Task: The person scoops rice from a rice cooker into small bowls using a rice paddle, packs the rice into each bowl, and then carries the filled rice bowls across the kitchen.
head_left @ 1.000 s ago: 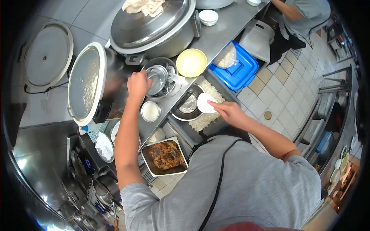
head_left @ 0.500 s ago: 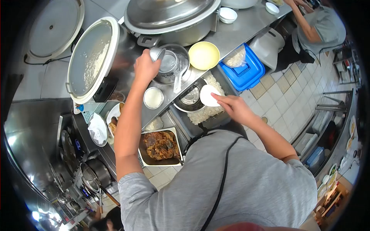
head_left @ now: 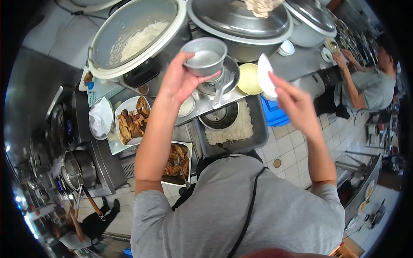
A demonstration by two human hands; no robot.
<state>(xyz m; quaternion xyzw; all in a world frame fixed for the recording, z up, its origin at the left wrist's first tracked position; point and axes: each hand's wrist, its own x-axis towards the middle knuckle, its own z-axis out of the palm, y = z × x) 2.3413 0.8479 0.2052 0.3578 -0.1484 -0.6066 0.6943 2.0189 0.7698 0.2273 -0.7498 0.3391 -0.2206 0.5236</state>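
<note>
My left hand (head_left: 176, 79) is closed around a small round metal bowl (head_left: 206, 62), its opening turned toward me and its inside bare. My right hand (head_left: 297, 101) pinches the edge of a small white dish (head_left: 266, 74), tilted nearly on edge. Below the metal bowl, on the counter, stands a larger metal bowl (head_left: 232, 69) with a white rice paddle (head_left: 221, 90) resting in it. Just left of the white dish is a pale yellow bowl (head_left: 248, 79). Under both hands, a grey tub (head_left: 261, 137) contains rice (head_left: 236, 129) and a dark round pan (head_left: 220, 117).
A big cooker (head_left: 97, 69) with rice inside stands open at left. Lidded pots (head_left: 245, 41) line the back. Fried pieces lie on a white plate (head_left: 133, 105); a tray of dark stewed food (head_left: 176, 161) is below. A co-worker (head_left: 365, 86) works at right.
My left hand has lifted the metal bowl away from the larger bowl and turned it. My right hand has raised the white dish from over the tub. The view has shifted.
</note>
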